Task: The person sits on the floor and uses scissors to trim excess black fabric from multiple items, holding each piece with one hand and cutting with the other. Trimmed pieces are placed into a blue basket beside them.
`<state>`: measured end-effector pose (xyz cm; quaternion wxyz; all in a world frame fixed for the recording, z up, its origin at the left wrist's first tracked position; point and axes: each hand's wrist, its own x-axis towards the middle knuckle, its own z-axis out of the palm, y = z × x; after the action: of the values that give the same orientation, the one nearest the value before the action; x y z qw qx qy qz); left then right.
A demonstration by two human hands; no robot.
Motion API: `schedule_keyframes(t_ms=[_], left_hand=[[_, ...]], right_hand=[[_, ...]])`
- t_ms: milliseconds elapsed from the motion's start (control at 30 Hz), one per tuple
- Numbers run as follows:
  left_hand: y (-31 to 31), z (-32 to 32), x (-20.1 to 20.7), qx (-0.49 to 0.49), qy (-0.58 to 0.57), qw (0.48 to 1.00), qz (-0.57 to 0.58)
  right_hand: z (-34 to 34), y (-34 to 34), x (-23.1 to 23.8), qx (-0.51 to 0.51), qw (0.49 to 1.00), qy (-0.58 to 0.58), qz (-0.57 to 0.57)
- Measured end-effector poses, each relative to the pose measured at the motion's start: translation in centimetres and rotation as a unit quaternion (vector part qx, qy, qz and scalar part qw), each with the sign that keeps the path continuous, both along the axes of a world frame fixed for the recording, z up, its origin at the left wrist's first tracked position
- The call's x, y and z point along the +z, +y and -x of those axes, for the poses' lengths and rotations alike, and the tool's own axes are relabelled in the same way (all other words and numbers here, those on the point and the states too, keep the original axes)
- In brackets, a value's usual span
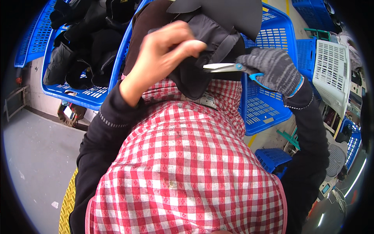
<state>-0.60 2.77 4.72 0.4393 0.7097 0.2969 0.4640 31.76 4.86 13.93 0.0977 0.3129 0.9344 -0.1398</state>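
Note:
Across my lap lies a black sewn piece (218, 33), with padded fabric and smooth flat panels, much like a boot upper. My left hand (165, 48), bare and slightly blurred, is raised over its left side with the fingers curled and the thumb against them. Whatever the fingertips may pinch is too small to make out. In a grey knitted glove, my right hand (270, 70) grips a pair of scissors (224, 68) with blue-rimmed handles. The blades look nearly together and point left, over the black piece and toward my left thumb.
A blue crate (91, 102) at the left holds several black boots or uppers (87, 43). Another blue crate (269, 105) stands right of my lap, close to my right hand. Further right are a white crate (331, 64) and a smaller blue basket (272, 158). A red checked apron (183, 156) covers my front.

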Motion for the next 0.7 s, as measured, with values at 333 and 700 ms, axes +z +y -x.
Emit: schedule_keyframes(t_ms=[333,700], left_hand=[[-6.9,3.3,-4.1,0.147,-0.009,0.939,0.311],[-4.4,1.0,-8.0,0.219,-0.171,0.927,0.254]], right_hand=[[-2.4,-9.3,-6.7,-0.433,0.768,0.374,0.288],[-7.9,-6.0,-3.5,-0.436,0.75,0.456,0.2]])
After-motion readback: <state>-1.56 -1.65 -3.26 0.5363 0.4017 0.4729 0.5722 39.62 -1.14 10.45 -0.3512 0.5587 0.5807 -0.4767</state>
